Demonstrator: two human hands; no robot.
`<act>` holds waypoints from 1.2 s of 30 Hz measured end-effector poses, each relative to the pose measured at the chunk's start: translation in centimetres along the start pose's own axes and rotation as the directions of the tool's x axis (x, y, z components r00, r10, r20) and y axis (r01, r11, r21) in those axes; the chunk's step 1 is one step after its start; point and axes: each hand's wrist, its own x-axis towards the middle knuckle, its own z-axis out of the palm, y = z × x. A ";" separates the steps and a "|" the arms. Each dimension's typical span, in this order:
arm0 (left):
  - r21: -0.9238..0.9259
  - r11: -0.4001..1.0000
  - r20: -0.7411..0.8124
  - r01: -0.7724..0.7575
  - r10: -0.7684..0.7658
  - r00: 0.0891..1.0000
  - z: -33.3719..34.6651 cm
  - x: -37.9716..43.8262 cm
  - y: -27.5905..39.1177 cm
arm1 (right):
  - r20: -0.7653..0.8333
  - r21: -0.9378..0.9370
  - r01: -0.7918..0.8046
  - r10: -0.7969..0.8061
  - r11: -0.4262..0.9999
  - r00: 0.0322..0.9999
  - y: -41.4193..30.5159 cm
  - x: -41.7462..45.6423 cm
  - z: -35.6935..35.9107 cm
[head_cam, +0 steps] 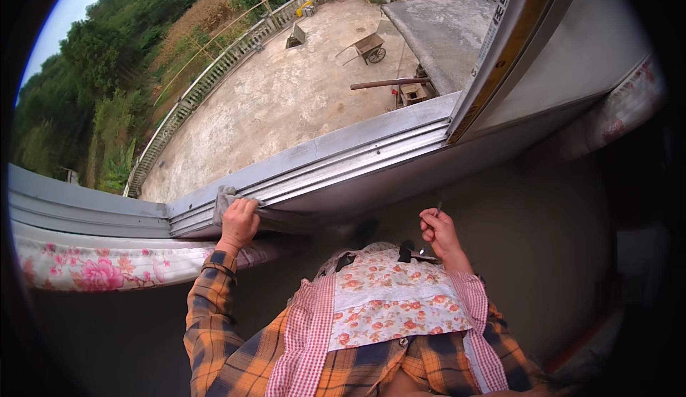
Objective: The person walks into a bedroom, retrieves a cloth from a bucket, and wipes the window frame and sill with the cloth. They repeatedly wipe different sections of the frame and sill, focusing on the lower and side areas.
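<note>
My left hand presses a grey cloth onto the metal track of a sliding window, close to its left corner. Part of the cloth hangs over the inner edge. My right hand is raised in front of my apron, apart from the sill. Its fingers are closed around a slim tool. A dark tip sticks out above the fist, and a shiny bit shows below it. What kind of tool it is cannot be made out.
A window sash stands at the track's right end. Floral curtains hang at the left and right. Outside, far below, lies a concrete yard with a handcart and a balustrade.
</note>
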 end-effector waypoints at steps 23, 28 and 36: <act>-0.424 0.854 -0.302 -0.303 0.182 0.936 12.9 27.5 22.3 | -0.215 0.039 0.176 -0.164 0.984 0.963 3.3 -3.5 0.8; -0.279 0.835 -0.342 -0.474 0.375 0.862 12.8 27.0 21.8 | -0.244 0.053 0.157 -0.140 0.986 0.960 4.7 -3.4 3.0; -0.380 0.802 -0.334 -0.462 0.347 0.877 11.4 25.8 20.3 | -0.199 0.032 0.091 -0.083 0.995 0.977 6.5 -0.7 7.5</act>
